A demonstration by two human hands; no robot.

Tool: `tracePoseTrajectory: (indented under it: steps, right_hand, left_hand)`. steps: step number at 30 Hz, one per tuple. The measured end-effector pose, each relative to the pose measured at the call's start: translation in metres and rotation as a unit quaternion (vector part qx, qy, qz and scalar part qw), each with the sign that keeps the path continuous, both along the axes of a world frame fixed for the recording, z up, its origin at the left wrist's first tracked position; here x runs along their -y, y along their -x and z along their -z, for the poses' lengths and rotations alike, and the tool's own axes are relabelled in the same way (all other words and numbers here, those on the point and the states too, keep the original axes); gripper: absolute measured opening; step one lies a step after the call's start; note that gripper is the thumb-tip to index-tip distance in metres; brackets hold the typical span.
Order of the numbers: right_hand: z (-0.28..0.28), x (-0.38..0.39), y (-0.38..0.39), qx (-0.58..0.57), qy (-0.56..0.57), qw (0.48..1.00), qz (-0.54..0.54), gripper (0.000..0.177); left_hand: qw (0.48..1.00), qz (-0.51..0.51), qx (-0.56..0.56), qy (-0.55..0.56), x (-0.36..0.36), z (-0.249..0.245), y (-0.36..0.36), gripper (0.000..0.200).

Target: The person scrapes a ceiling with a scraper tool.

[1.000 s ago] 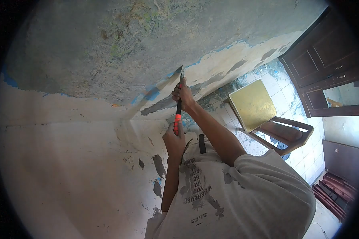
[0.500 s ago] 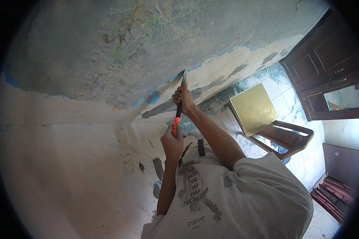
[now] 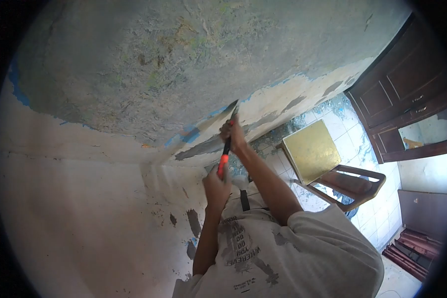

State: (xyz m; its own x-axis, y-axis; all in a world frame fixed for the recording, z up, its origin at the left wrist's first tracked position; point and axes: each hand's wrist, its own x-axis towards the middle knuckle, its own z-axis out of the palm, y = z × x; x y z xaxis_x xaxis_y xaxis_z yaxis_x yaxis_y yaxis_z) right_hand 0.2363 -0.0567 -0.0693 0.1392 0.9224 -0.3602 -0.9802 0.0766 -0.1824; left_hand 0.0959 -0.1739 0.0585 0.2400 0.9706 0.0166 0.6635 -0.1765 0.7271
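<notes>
Both my hands are on a scraper (image 3: 227, 147) with a black shaft and an orange-red grip. My left hand (image 3: 217, 187) is closed round the grip at its lower end. Farther up, my right hand (image 3: 235, 134) wraps round the shaft just below the metal head. The blade tip is at the wall (image 3: 203, 87), along the border where bare grey plaster meets pale paint. Blue paint (image 3: 189, 134) shows in patches close to the blade, and a rough, flaking area lies above it.
A wooden chair (image 3: 377, 192) with a yellowish seat (image 3: 311, 152) stands to the right on the tiled floor (image 3: 352, 134), which is littered with paint flakes. Beyond it is a dark wooden cabinet (image 3: 400, 84). Dark red slats (image 3: 412, 253) lie at the lower right. A second pale wall (image 3: 74, 213) is on the left.
The scraper and both hands have shifted slightly down and to the right in view. The camera view has also moved a little. Both hands keep their grip.
</notes>
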Motion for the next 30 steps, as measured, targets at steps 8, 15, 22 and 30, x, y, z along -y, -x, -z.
tracePoseTrajectory:
  steps: [8,15,22,30]
  right_hand:
    - [-0.009,-0.003,-0.007,0.034,0.030,0.999,0.007,0.053]
    - [-0.016,-0.002,0.001,0.054,0.069,0.996,-0.002,0.052]
    - [-0.025,0.003,0.019,0.069,0.094,0.993,-0.028,0.051]
    - [-0.026,0.002,0.022,0.071,0.103,0.992,-0.026,0.053]
  left_hand:
    - [0.997,0.038,-0.046,-0.050,-0.005,0.011,-0.003,0.030]
    - [0.999,0.022,-0.008,-0.026,0.000,-0.007,0.005,0.032]
    - [0.999,-0.011,-0.005,0.034,0.001,-0.014,0.015,0.034]
    - [0.999,-0.004,0.034,0.014,0.005,-0.005,0.013,0.032]
